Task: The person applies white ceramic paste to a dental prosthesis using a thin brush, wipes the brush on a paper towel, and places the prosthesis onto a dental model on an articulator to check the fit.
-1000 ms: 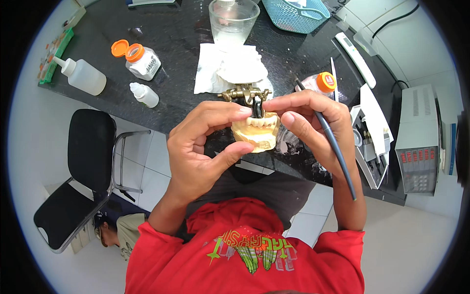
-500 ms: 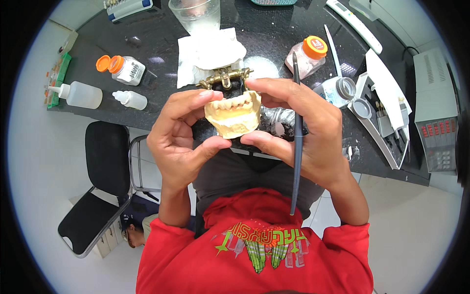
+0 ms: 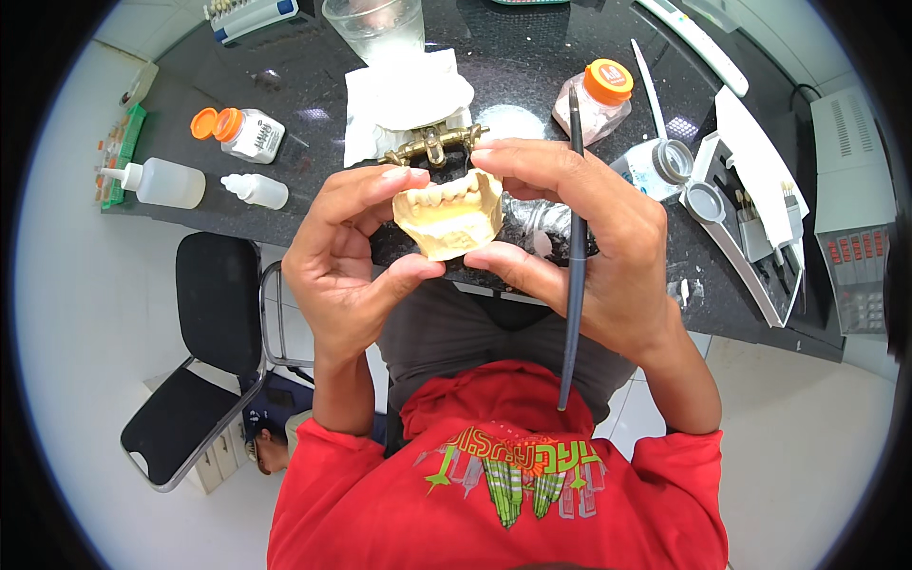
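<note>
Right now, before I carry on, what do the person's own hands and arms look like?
The left hand and right hand are bare, five-fingered, with no gloves, rings or cables showing. No watch or bracelet shows on the wrists. Short, plain red sleeves leave the forearms uncovered.

Black countertop gleams under bright light as we look down on a white-walled room, where a black-padded, metal-framed chair (image 3: 217, 294) stands near the pale left wall (image 3: 76, 266); we see white tiles on the floor (image 3: 641, 404) and upper-right wall (image 3: 793, 43).
</note>
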`<move>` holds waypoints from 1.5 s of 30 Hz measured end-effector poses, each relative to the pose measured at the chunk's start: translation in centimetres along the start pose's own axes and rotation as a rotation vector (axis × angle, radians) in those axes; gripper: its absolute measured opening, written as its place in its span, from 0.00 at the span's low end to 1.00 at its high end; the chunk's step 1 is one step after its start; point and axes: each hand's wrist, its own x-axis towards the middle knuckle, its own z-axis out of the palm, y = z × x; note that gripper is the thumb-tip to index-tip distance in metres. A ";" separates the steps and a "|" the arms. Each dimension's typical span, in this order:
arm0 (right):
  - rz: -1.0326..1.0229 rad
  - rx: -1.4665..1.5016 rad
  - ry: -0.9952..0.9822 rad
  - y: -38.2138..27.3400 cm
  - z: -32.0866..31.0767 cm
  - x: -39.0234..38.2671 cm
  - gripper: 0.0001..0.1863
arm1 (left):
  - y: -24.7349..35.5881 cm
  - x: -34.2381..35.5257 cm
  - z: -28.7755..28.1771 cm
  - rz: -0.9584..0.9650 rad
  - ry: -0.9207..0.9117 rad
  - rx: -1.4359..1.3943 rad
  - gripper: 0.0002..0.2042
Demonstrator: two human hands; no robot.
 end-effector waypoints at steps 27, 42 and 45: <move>-0.058 -0.073 -0.005 -0.1 -0.2 0.1 0.25 | -0.1 0.4 -0.3 0.018 -0.037 0.009 0.26; -0.073 -0.095 0.013 0.2 -0.2 -0.1 0.25 | -0.4 0.2 -0.2 0.016 -0.042 0.011 0.28; -0.074 -0.085 0.000 0.0 -0.2 0.0 0.26 | 0.2 0.0 0.1 -0.028 -0.010 0.008 0.29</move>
